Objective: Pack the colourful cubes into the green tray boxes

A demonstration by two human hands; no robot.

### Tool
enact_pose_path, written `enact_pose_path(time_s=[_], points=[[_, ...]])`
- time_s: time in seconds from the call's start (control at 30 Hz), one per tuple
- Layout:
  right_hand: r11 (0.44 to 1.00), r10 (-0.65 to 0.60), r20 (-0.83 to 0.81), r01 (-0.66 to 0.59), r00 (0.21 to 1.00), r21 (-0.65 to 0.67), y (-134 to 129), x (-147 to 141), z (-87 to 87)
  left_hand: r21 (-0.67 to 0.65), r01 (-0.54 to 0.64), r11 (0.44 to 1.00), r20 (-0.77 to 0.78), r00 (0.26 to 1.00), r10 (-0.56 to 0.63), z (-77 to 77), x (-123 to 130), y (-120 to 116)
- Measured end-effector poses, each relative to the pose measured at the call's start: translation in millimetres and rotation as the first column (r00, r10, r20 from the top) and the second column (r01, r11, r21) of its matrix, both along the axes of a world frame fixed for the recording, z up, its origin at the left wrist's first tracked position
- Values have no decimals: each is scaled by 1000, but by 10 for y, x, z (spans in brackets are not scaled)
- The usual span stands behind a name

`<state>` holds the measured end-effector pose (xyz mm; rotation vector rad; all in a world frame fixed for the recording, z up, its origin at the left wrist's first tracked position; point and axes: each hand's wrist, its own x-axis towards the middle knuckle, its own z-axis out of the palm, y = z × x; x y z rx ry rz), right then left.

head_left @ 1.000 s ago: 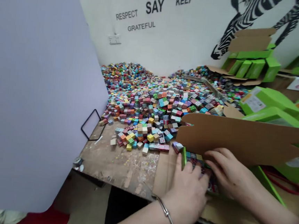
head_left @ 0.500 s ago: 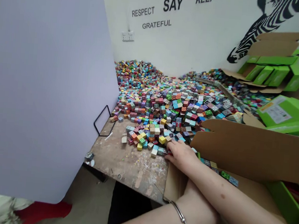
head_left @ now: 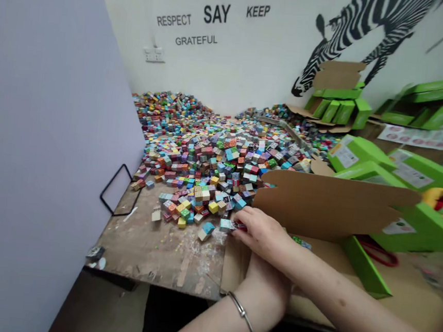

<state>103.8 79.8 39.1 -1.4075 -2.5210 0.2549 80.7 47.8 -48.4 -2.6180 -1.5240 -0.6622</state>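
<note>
My right hand (head_left: pixel 262 232) reaches over the near edge of a big pile of small printed cubes (head_left: pixel 206 159). Its fingers are closed around a short row of cubes (head_left: pixel 227 225); a pale blue one sticks out at the left and a red one shows by the fingertips. Crossed beneath my right forearm is my left hand (head_left: pixel 265 281), with a silver bracelet on its wrist. Its fingers are hidden, so what they hold does not show. A blue-and-cream pair of cubes (head_left: pixel 206 231) lies on the table just left of the right fingertips.
An open cardboard box (head_left: pixel 327 203) with its flap raised stands beside my hands. Behind it lie green boxes (head_left: pixel 366 153). A large pale panel (head_left: pixel 45 145) blocks the left side, near a black wire frame (head_left: pixel 120 191). The worn table (head_left: pixel 167 254) ends at a front edge.
The view has turned right, so the scene shifts left and more green boxes show. My right hand stays at the cubes beside the box; the blue-and-cream pair now sits apart from the held row.
</note>
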Motion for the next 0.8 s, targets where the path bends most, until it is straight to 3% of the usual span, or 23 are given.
enact_pose_path(time_s=[0.13, 0.3, 0.43, 0.57, 0.7, 0.8], points=[[995, -101, -155, 100, 983, -11, -143, 701, 98, -2, 145, 989, -64, 987, -145, 170, -192, -162], [941, -317, -20, 317, 948, 120, -210, 1436, -142, -82, 199, 977, -66, 977, -204, 362, -321, -210], [921, -368, 115, 344, 923, 183, -222, 1516, -330, -110, 202, 973, -74, 975, -210, 401, -309, -198], [938, -343, 197, 321, 919, 134, -188, 1419, -340, -167, 196, 966, -99, 972, -214, 466, -302, -200], [960, -278, 164, 280, 946, 13, -167, 1419, -355, -233, 180, 956, -104, 973, -208, 561, -304, -199], [956, -292, 89, 288, 952, 52, -196, 1459, -426, -281, 180, 943, -107, 970, -217, 619, -306, -187]])
